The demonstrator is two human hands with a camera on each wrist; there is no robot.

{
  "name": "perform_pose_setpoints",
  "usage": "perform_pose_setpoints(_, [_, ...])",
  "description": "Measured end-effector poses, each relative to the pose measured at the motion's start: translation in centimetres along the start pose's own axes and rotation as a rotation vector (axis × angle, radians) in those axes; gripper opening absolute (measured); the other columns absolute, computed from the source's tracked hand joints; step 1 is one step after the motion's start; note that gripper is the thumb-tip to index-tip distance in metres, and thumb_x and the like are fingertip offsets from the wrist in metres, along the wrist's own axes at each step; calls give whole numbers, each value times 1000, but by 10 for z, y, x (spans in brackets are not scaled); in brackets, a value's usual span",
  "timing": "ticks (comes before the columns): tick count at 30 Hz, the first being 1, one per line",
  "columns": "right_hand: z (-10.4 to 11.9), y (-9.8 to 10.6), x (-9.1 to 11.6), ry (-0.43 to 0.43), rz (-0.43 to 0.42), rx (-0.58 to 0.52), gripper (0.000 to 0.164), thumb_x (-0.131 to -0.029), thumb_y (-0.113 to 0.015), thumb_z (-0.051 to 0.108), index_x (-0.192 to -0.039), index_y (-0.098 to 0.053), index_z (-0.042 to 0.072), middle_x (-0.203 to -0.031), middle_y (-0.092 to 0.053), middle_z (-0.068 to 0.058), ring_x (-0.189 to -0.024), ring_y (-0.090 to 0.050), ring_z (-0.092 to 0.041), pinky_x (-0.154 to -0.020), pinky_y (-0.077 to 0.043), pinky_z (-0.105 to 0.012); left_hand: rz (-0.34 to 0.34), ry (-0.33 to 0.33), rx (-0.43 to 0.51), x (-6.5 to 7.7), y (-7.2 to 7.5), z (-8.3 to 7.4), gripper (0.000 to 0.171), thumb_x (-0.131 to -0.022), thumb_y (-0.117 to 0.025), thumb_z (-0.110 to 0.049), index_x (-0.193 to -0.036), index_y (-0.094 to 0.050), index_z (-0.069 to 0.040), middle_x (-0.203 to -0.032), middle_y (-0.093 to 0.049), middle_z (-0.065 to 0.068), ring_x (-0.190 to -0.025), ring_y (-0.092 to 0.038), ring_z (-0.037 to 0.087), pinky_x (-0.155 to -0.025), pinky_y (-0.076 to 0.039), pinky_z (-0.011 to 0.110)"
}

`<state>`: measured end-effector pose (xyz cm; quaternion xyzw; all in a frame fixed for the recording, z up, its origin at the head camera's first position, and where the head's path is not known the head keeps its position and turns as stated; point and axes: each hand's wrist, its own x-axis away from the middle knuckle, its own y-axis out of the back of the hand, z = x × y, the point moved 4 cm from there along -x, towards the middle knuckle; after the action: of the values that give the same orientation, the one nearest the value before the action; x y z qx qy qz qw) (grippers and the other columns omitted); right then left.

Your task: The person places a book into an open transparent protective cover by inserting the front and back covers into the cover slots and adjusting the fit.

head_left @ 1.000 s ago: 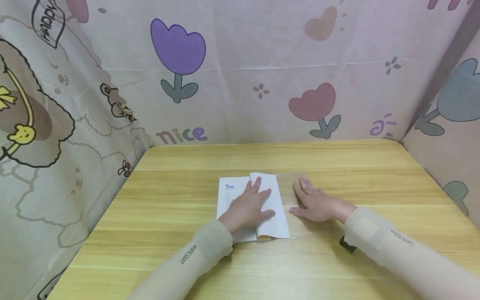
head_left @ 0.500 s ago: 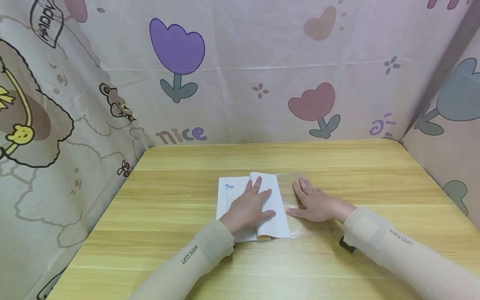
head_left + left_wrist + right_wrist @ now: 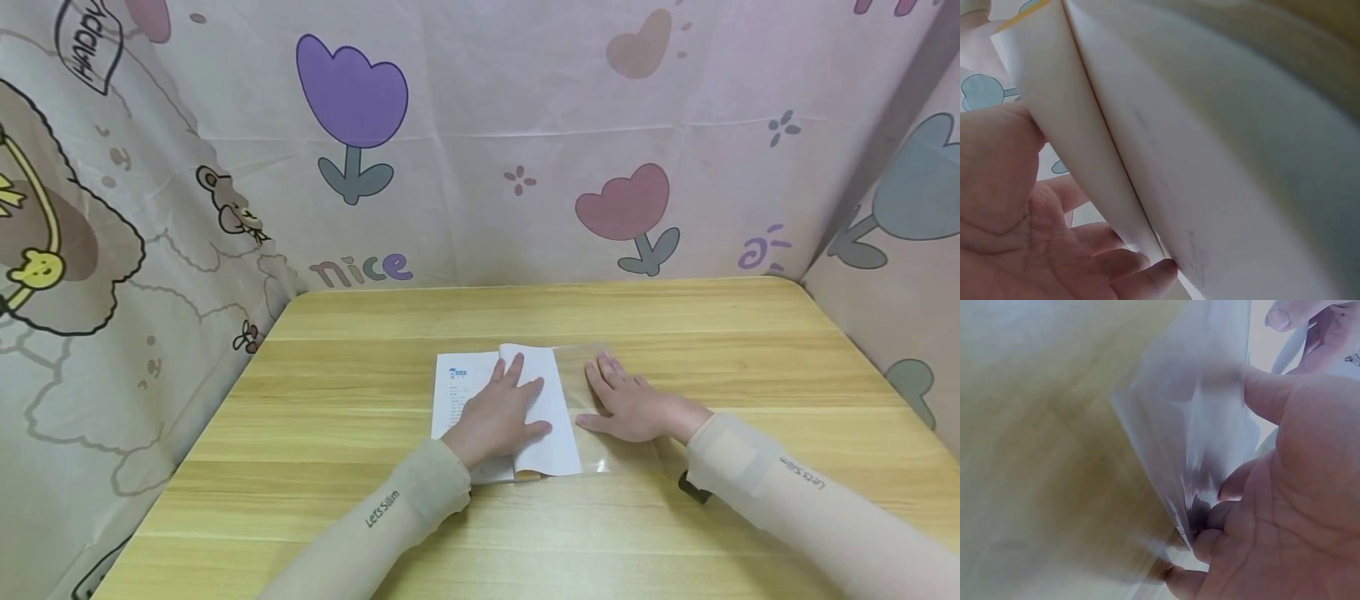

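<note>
A book (image 3: 467, 371) with a printed white page lies in the middle of the table. Along its right side, a blank white leaf (image 3: 551, 442) stands slightly curved, with a yellowish strip at its near edge. My left hand (image 3: 498, 417) rests on the book and this leaf with its fingers spread. To the right, a clear plastic sheet (image 3: 592, 461) extends out from the book. My right hand (image 3: 633, 408) lies over that sheet, fingers extended. In the right wrist view the clear plastic (image 3: 1179, 419) rises in a bent fold against the fingers.
The wood-grain table (image 3: 337, 375) spreads around the book on all sides. A patterned cloth (image 3: 480, 100) hangs behind it and along both sides. Dark wrist-camera parts (image 3: 693, 487) show below the right sleeve.
Both hands stay almost in place. A glint now shows on the near part of the plastic sheet, whose near edge has shifted slightly.
</note>
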<state>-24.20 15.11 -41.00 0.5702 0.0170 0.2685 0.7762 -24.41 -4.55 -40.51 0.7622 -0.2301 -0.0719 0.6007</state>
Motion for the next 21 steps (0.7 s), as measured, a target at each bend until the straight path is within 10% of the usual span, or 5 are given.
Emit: perform_pose_setpoints(21, [-14, -6, -8, 14, 4, -41, 102, -96, -43, 69, -159, -7, -3, -164, 6, -32, -153, 4, -49, -114, -8, -77, 3, 4, -23, -1, -1, -2, 69, -94, -64, -53, -153, -43, -26, -170, -9, 8, -156, -10, 37, -106, -47, 59])
